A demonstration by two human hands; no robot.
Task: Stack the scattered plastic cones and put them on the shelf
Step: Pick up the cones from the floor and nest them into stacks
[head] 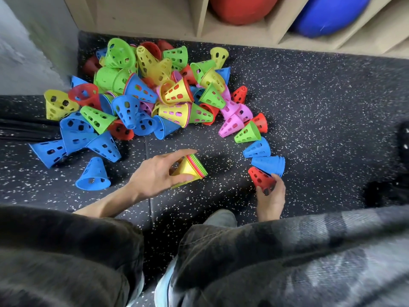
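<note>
A heap of perforated plastic cones (141, 94) in blue, green, yellow, red and pink lies on the dark speckled floor below a wooden shelf (199, 21). My left hand (155, 173) grips a nested stack of cones (191, 169), yellow outermost with green and pink rims showing, held just above the floor. My right hand (271, 196) holds a single red cone (261, 179) by its wide end. Right beside it lies a short stack of blue cones (269, 163) on its side, with another blue cone (256, 149) and a green cone (247, 132) just beyond.
The shelf cubbies hold a red ball (241, 7) and a blue ball (329, 14). A grey wall (26, 52) bounds the left. My knees fill the bottom of the view, and a shoe (221, 218) shows between them. A lone blue cone (94, 175) stands at left.
</note>
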